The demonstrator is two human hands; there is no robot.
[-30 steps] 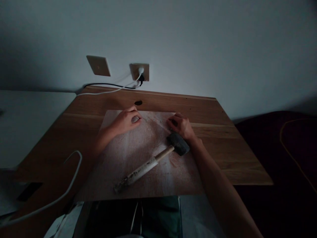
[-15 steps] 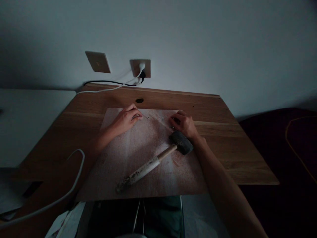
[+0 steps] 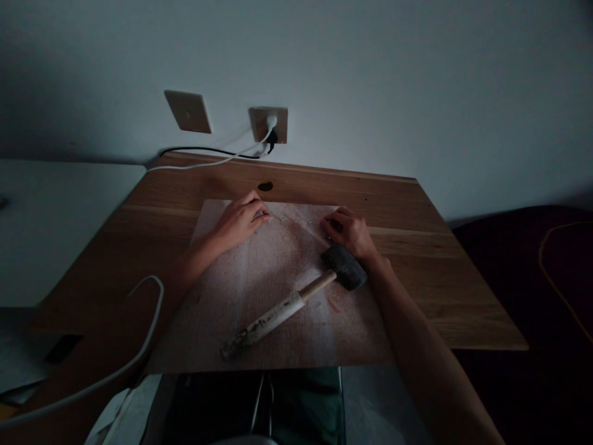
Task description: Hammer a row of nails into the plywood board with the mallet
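Mallet (image 3: 296, 295) lies ungripped beside right hand (image 3: 349, 233), on board (image 3: 259, 296).

A mallet (image 3: 296, 300) lies on the board (image 3: 259, 309), which rests on the desk (image 3: 417, 259).

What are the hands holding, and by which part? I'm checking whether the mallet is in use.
Mallet lies unheld on the board. Left hand and right hand pinch something too small to identify.

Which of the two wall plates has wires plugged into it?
The right wall plate, the one above the table's back edge. A white plug and a black plug sit in it, their cords trailing left. The left wall plate is bare.
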